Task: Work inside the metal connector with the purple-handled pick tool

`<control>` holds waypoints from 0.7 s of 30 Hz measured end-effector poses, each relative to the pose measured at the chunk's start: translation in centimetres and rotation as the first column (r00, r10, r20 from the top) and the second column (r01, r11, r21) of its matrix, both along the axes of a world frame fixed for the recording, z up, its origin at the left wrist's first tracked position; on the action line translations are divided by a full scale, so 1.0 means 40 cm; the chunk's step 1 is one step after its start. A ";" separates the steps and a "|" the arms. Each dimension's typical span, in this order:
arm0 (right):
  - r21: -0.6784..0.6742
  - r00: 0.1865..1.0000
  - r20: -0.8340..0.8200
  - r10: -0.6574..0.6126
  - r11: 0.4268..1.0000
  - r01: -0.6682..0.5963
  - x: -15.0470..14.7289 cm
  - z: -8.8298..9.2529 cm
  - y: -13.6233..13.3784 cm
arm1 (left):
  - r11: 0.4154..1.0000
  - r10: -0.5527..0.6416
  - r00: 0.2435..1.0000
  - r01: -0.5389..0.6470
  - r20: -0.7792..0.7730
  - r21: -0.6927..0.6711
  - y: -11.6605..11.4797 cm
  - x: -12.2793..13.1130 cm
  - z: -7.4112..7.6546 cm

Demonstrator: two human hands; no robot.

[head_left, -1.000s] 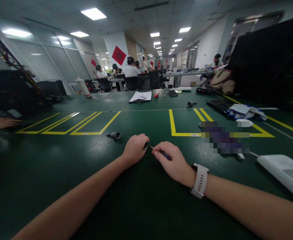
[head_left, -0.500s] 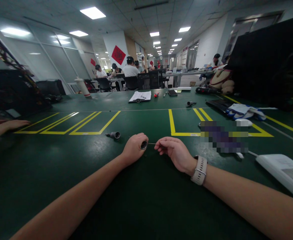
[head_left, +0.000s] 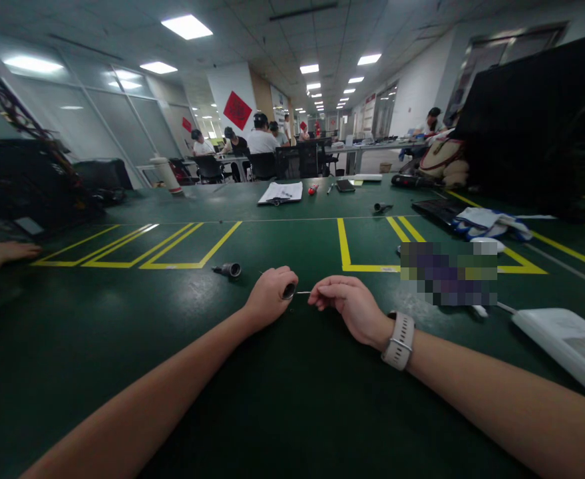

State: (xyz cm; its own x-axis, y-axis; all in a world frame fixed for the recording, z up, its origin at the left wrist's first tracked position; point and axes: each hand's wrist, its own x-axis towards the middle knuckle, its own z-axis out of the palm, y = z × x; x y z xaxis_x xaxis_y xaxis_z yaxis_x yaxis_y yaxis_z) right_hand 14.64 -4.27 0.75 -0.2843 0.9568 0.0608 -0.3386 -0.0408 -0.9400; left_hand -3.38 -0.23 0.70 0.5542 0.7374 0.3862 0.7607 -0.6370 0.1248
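Note:
My left hand (head_left: 268, 297) is wrapped around a dark, hollow metal cylinder (head_left: 289, 291), whose open round end faces me. A thin metal rod (head_left: 303, 292) runs between that cylinder and the fingertips of my right hand (head_left: 345, 303), which are pinched on it. What the rod's hidden end looks like, inside my right fingers, I cannot make out. A tiny dark piece (head_left: 292, 311) lies on the table just below the cylinder. Left of my left hand lies a similar dark metal fitting (head_left: 228, 270) with a narrow tail, touched by neither hand.
Another dark fitting (head_left: 382, 207) lies farther back on the green table (head_left: 197, 399). A clipboard (head_left: 280, 193), gloves (head_left: 492, 221) and a white power-strip-like box (head_left: 566, 346) are around. At far left rests another person's hand (head_left: 17, 251).
My hands stay almost in place; the rod between them now catches more light and sits slightly lower. The other person's hand at far left has drawn back leftward.

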 end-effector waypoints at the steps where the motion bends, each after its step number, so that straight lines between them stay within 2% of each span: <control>1: -0.016 1.000 -0.014 0.010 1.000 -0.010 0.000 -0.002 0.002 | 1.000 -0.012 0.999 0.013 0.032 -0.016 0.002 -0.002 -0.001; 4: 0.035 1.000 -0.004 0.001 0.999 -0.001 0.004 -0.005 0.000 | 0.999 -0.010 0.997 0.012 0.077 -0.035 0.011 -0.004 -0.007; 7: 0.267 0.980 0.183 -0.078 0.963 0.027 0.009 -0.001 -0.013 | 0.999 0.035 0.999 -0.034 0.024 -0.010 0.015 0.000 -0.011; 10: 0.562 0.868 0.415 -0.271 0.827 -0.011 0.005 0.004 -0.032 | 0.997 0.078 0.994 -0.075 -0.082 0.036 0.012 0.009 -0.010; 12: 0.665 0.797 0.487 -0.358 0.744 -0.073 -0.002 0.007 -0.042 | 0.994 0.096 0.983 -0.086 -0.156 0.069 0.007 0.016 -0.006; 13: 0.682 0.777 0.508 -0.373 0.725 -0.098 -0.004 0.009 -0.045 | 0.993 0.096 0.977 -0.082 -0.190 0.081 0.004 0.018 -0.004; 14: 0.679 0.768 0.522 -0.372 0.726 -0.110 -0.005 0.011 -0.046 | 0.993 0.089 0.972 -0.071 -0.218 0.090 0.001 0.020 -0.002; 16: 0.620 0.792 0.518 -0.321 0.779 -0.090 -0.002 0.015 -0.040 | 0.995 0.066 0.966 -0.043 -0.251 0.095 -0.002 0.019 0.001; 19: 0.404 0.903 0.406 -0.139 0.914 -0.041 0.009 0.015 -0.018 | 0.997 0.034 0.976 -0.018 -0.216 0.077 -0.003 0.011 0.000; 21: 0.250 0.966 0.254 -0.041 0.968 -0.025 0.013 0.009 -0.002 | 0.999 0.022 0.989 -0.014 -0.145 0.050 -0.001 0.004 -0.002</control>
